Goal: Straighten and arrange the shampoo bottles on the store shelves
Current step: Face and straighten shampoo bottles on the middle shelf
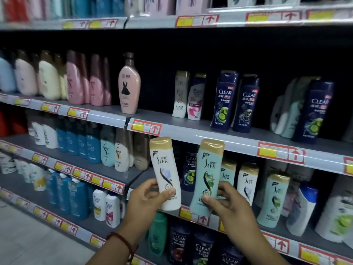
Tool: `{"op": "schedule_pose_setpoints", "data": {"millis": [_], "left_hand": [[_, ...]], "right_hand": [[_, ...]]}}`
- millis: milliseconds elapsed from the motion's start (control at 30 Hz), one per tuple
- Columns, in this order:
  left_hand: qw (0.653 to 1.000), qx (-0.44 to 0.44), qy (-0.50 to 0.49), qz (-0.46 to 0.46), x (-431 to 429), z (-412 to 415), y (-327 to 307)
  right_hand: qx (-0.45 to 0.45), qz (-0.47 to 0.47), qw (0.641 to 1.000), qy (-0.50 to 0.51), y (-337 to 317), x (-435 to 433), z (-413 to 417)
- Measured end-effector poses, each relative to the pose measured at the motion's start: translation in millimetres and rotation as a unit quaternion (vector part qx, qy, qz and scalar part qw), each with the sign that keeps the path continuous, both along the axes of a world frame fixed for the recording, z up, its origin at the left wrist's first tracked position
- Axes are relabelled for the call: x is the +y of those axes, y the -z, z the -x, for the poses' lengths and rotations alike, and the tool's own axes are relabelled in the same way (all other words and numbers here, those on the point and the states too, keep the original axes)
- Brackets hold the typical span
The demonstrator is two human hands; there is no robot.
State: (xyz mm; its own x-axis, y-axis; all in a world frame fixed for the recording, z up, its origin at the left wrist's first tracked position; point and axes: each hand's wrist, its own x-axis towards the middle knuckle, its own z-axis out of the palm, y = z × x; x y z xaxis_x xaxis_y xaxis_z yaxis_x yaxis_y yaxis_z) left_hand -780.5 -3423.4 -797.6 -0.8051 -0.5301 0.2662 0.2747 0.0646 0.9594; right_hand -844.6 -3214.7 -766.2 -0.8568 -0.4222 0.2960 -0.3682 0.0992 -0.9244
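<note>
The store shelves [210, 135] fill the view in several tiers, their grey front rails carrying red and yellow price tags. Both forearms reach up from the bottom edge towards the tier below the middle one, the left from the lower left and the right from the lower right, wrists bent slightly back.

Each hand holds a bottle upright in front of that tier, clear of the shelf. The left hand [147, 199] grips a white SLEK bottle [166, 169] round its lower half, thumb across the front and fingers curled behind. The right hand [227, 205] grips a pale green SLEK bottle [207, 175] the same way, just beside the white one but apart from it.

More SLEK bottles [247, 182] stand on the tier behind. Dark blue CLEAR bottles [224, 100] stand on the tier above. A beaded bracelet [122, 240] circles the left wrist.
</note>
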Motion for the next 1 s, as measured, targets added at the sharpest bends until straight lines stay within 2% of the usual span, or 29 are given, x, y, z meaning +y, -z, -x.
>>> {"op": "schedule_pose_setpoints", "data": {"millis": [167,333,467,733,1000], "left_hand": [[0.997,0.003,-0.003,0.074,-41,3,-64],[0.988,0.044,-0.062,0.133,-85,23,-147],[0.978,0.030,-0.109,0.175,-125,56,-191],[0.965,-0.006,-0.155,0.210,-161,139,-199],[0.929,-0.047,-0.217,0.296,-168,171,-188]], "right_hand": [[0.058,-0.003,0.998,-0.002,-58,-33,17],[0.102,0.023,0.994,0.016,-132,-81,44],[0.123,0.013,0.992,0.035,-175,-126,78],[0.132,-0.076,0.986,0.075,-178,-209,148],[0.138,-0.118,0.978,0.101,-170,-239,183]]}}
